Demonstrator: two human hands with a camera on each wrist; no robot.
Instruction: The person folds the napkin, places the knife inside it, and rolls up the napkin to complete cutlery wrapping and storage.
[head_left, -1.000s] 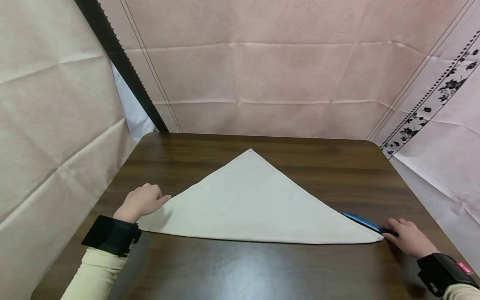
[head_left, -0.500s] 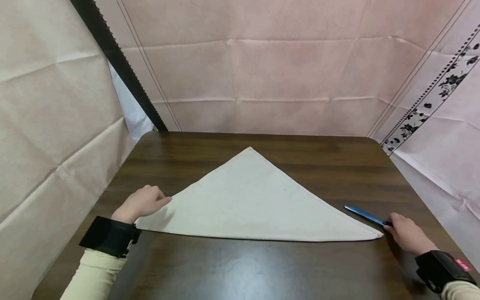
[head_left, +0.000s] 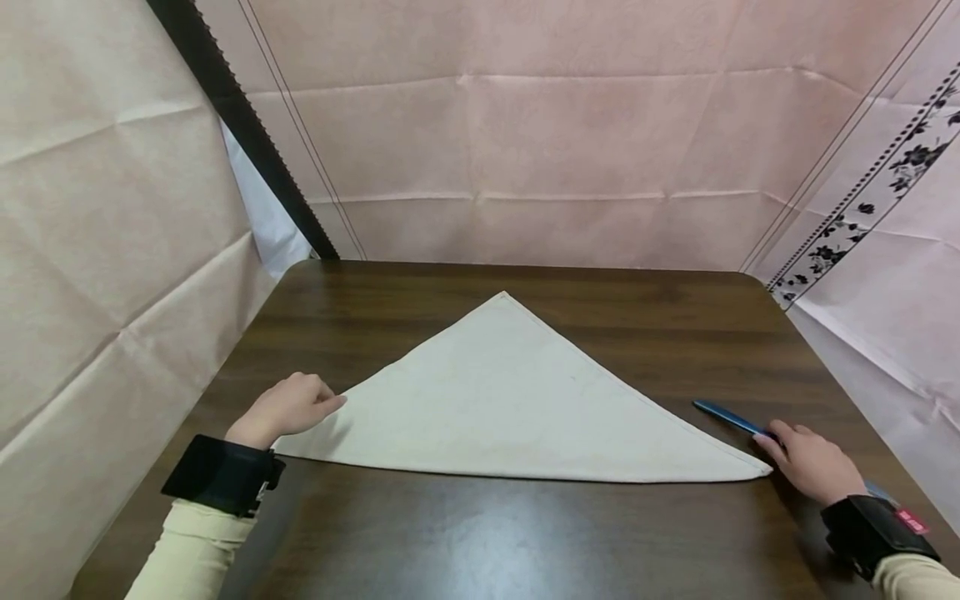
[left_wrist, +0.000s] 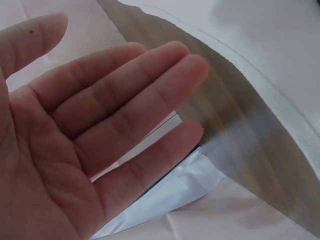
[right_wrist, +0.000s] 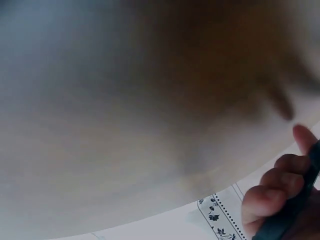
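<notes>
A white triangular cloth (head_left: 517,408) lies flat on the table, its peak pointing away from me. My left hand (head_left: 288,408) is at the cloth's left corner, thumb tip over the slanted edge. In the left wrist view its fingers (left_wrist: 125,90) are nearly straight and hold nothing. Right of the cloth, my right hand (head_left: 813,467) grips a long slim blue tool (head_left: 723,414), knife-like in outline, its exact kind unclear. In the right wrist view the fingers (right_wrist: 280,187) curl round its dark handle (right_wrist: 300,197). The tool's front end points to the far left, apart from the cloth.
The dark brown wooden table (head_left: 480,542) has rounded far corners. Pale pink sheeting (head_left: 562,150) hangs behind it, and a cream sheet (head_left: 97,250) borders the left side. A black strip (head_left: 247,133) slants down at the far left.
My right hand has drawn the blue tool away from the cloth's right edge, and the tool's front end has shifted slightly farther back. The left hand and cloth stay almost in place.
</notes>
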